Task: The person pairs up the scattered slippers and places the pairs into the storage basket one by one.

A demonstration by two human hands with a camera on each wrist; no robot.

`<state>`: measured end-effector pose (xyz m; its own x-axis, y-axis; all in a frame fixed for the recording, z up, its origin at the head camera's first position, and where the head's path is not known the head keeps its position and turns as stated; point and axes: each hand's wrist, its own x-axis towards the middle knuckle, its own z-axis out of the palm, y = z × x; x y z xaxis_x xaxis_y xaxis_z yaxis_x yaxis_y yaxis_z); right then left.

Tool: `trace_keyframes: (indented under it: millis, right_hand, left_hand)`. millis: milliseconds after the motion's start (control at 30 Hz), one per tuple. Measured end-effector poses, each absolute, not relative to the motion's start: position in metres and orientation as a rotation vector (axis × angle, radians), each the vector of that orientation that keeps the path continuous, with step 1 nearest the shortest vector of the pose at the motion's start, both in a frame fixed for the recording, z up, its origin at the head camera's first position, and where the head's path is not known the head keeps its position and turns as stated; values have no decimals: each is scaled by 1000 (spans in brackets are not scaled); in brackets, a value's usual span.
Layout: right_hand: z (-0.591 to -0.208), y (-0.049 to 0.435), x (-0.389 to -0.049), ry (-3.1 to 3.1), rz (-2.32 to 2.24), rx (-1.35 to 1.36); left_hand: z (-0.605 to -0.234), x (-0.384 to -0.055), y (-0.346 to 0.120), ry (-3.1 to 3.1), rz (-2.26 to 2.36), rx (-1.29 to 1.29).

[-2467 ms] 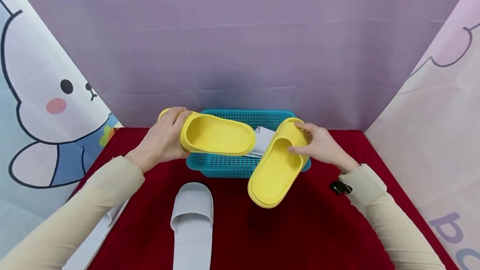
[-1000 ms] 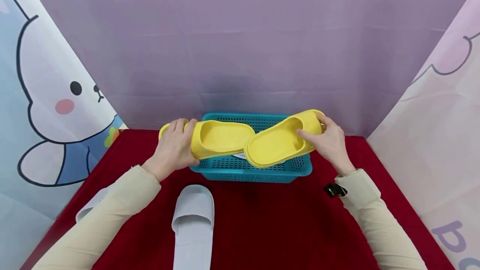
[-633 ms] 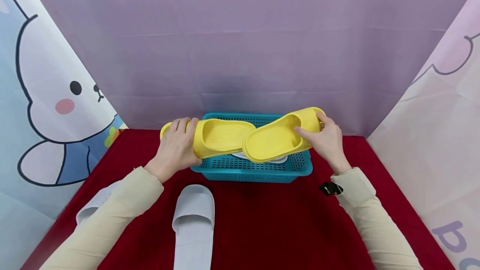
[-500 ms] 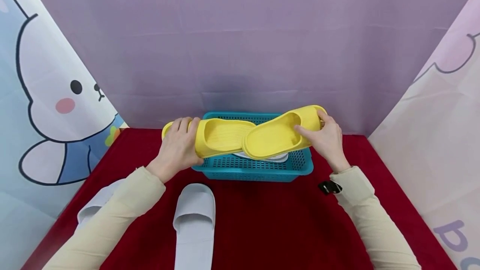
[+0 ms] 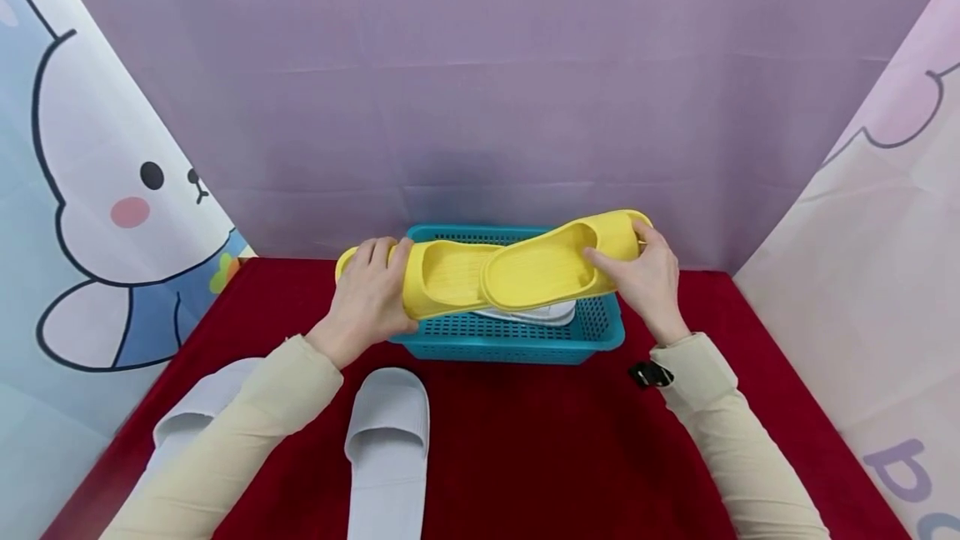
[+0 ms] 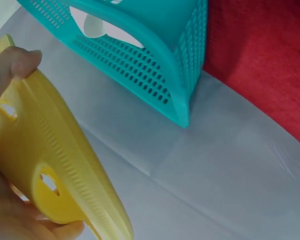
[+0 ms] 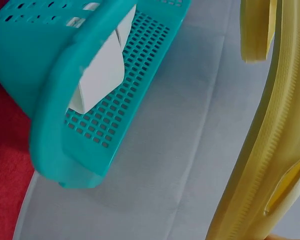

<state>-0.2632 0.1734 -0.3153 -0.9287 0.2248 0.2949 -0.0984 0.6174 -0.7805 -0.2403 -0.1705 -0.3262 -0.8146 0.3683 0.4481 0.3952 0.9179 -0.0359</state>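
Two yellow slippers hang above a teal basket in the head view. My left hand (image 5: 370, 296) grips the left yellow slipper (image 5: 453, 273) by its strap end, fingers over the top. The right yellow slipper (image 5: 542, 267) is pinched near its strap by my right hand (image 5: 641, 277), thumb at the foot opening. Its heel overlaps the other slipper's heel. In the left wrist view the thumb and fingers wrap the yellow slipper (image 6: 50, 145). The teal basket (image 5: 510, 348) holds white slippers (image 5: 536, 313), partly hidden under the yellow pair.
A white slipper (image 5: 387, 457) lies on the red cloth (image 5: 525, 457) in front of the basket. Another white slipper (image 5: 202, 398) lies at the left, partly covered by the left sleeve. A purple curtain (image 5: 480, 90) stands behind, with printed panels at both sides.
The right slipper has swung from a steep slant to nearly level, and its heel now overlaps the left one. My left hand has shifted right, bringing the slippers closer together.
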Motion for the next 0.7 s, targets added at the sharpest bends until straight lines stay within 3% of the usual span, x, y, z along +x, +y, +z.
trace_keyframes:
  millis: [700]
  right_hand:
    - [-324,150,-267,-2439,1247,-147]
  left_hand:
    - [-329,-241,-147,-2565,-9,-608]
